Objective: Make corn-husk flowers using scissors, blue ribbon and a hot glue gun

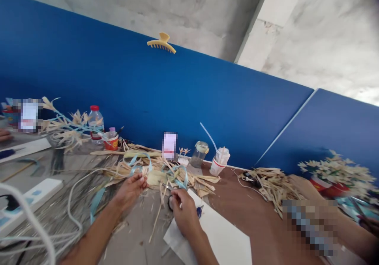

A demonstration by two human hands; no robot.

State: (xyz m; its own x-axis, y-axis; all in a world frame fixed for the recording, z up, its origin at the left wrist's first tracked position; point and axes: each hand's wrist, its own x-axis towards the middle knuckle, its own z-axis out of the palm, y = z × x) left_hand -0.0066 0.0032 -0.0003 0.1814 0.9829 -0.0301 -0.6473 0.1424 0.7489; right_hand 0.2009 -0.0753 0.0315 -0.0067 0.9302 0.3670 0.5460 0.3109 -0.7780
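My left hand (132,192) is closed, fingertips pinched at the edge of a pale dried corn husk piece (156,178). Just right of it, my right hand (185,211) is curled around what looks like scissors; a dark handle loop (170,203) and a short bit of metal blade show by the fingers. A small dark blue object (199,211) shows beside that hand, its kind unclear. Beyond both hands lies a heap of dried husks (124,168) with light blue ribbon (181,183) among them. A white sheet (222,227) lies under my right forearm.
A power strip (32,202) and white cables fill the left. Along the blue partition (177,99) stand a bottle (96,124), a red cup (111,141), a phone (169,145), a jar (199,154) and a cup with straw (218,164). Another person's arm (308,190) reaches toward husks (271,184) at right.
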